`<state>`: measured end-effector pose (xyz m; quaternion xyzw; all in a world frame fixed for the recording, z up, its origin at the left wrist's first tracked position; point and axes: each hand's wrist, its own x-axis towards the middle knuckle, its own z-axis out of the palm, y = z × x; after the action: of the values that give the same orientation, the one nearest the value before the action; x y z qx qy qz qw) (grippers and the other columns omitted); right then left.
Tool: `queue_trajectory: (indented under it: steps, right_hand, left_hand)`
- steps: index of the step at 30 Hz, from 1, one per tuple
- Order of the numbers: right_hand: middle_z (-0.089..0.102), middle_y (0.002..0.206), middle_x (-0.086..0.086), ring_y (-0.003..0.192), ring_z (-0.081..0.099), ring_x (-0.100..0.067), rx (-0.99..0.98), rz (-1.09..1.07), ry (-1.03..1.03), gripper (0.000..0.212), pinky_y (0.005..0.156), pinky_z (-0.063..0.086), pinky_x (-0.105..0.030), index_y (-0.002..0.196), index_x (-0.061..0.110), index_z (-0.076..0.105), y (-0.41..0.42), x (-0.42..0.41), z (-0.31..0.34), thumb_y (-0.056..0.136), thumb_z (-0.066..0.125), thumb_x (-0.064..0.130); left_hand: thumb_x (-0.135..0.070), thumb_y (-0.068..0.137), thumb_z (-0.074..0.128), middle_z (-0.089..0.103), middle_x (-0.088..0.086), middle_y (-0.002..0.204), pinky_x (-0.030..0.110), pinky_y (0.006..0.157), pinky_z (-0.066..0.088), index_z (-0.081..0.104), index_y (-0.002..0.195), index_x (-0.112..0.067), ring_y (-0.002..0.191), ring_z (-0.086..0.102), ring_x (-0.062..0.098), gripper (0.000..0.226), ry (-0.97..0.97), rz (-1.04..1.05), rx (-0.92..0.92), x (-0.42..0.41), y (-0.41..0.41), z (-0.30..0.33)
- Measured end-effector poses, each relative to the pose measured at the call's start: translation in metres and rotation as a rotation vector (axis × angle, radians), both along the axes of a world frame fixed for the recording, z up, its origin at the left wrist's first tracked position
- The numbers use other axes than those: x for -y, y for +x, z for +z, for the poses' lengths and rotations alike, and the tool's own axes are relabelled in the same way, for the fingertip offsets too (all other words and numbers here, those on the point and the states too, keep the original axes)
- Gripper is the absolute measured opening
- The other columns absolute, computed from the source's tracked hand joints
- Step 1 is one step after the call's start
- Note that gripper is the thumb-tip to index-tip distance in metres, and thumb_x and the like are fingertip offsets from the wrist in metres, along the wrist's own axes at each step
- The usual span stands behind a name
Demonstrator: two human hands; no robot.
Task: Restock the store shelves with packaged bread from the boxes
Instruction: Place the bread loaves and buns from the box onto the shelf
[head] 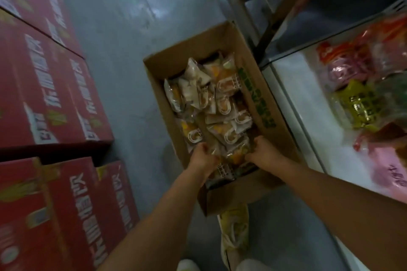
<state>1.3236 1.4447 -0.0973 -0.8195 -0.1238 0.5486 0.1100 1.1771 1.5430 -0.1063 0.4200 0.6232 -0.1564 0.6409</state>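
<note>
A: Where are the hands?
B: Both are in the near end of the open cardboard box [193, 53] on the grey floor [123, 35]. The left hand [203, 157] and right hand [265, 154] grip a clear bread packet [233, 149] between them.
A: And around them?
B: Red cartons [50, 94] are stacked to the left, and a white shelf [295, 86] with bagged goods stands to the right.

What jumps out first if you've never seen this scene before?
In the middle, an open cardboard box on the floor, full of packaged bread, with the left hand and right hand gripping packets at its near end. Stacked red cartons fill the left side; a white shelf with bright packets stands on the right.
</note>
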Motion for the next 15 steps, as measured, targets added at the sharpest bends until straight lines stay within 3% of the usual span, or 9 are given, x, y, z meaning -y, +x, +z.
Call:
queue_trajectory:
  steps: [2, 4, 7, 10, 12, 15]
  right_hand:
    - [0.041, 0.145, -0.016, 0.133, 0.042, -0.031, -0.007, -0.054, -0.046, 0.084, 0.110, 0.038, -0.039, 0.150, 0.006, 0.023, 0.000, -0.007, -0.029, 0.083, 0.073, 0.015]
    - [0.036, 0.150, -0.015, 0.137, 0.037, -0.033, 0.003, -0.067, -0.068, 0.096, 0.113, 0.035, -0.043, 0.153, 0.012, 0.016, 0.002, -0.012, -0.053, 0.079, 0.077, 0.016]
    - [0.048, 0.138, -0.011, 0.127, 0.047, -0.030, 0.017, -0.001, -0.076, 0.082, 0.106, 0.044, -0.044, 0.140, 0.015, 0.037, 0.006, -0.011, -0.081, 0.072, 0.081, 0.017]
    - [0.053, 0.130, -0.006, 0.118, 0.053, -0.025, 0.005, 0.139, -0.058, 0.070, 0.101, 0.048, -0.041, 0.131, 0.021, 0.047, 0.009, -0.005, -0.089, 0.071, 0.083, 0.017]
    - [0.052, 0.129, -0.004, 0.115, 0.054, -0.023, -0.023, 0.219, -0.034, 0.074, 0.099, 0.049, -0.040, 0.130, 0.028, 0.050, 0.012, 0.001, -0.090, 0.066, 0.086, 0.017]
    - [0.056, 0.118, 0.001, 0.106, 0.054, -0.017, -0.004, 0.390, -0.014, 0.051, 0.093, 0.051, -0.036, 0.111, 0.029, 0.064, 0.013, 0.007, -0.090, 0.066, 0.088, 0.021]
  left_hand:
    - [-0.013, 0.078, 0.074, 0.055, 0.005, 0.123, 0.050, 0.098, 0.052, 0.045, 0.123, -0.023, 0.114, 0.058, 0.030, 0.055, 0.071, -0.166, 0.038, -0.003, 0.002, -0.021]
    - [-0.022, 0.077, 0.077, 0.052, 0.002, 0.125, 0.046, 0.100, 0.050, 0.042, 0.126, -0.023, 0.119, 0.053, 0.026, 0.060, 0.139, -0.366, 0.021, -0.006, 0.004, -0.036]
    - [-0.037, 0.063, 0.080, 0.047, 0.006, 0.142, 0.045, 0.105, 0.047, 0.028, 0.146, -0.023, 0.129, 0.048, 0.030, 0.099, 0.103, -0.549, -0.034, -0.013, 0.005, -0.057]
    - [-0.024, 0.079, 0.078, 0.040, 0.009, 0.149, 0.043, 0.112, 0.039, 0.027, 0.151, -0.017, 0.135, 0.041, 0.030, 0.088, 0.214, -0.863, -0.112, -0.014, 0.006, -0.071]
    - [-0.028, 0.085, 0.071, 0.036, 0.010, 0.149, 0.043, 0.113, 0.034, 0.036, 0.148, -0.015, 0.137, 0.034, 0.031, 0.073, 0.352, -1.138, -0.172, -0.015, 0.007, -0.072]
    - [-0.039, 0.086, 0.069, 0.037, 0.008, 0.146, 0.043, 0.110, 0.031, 0.048, 0.140, -0.020, 0.136, 0.030, 0.030, 0.061, 0.429, -1.358, -0.179, -0.014, 0.009, -0.070]
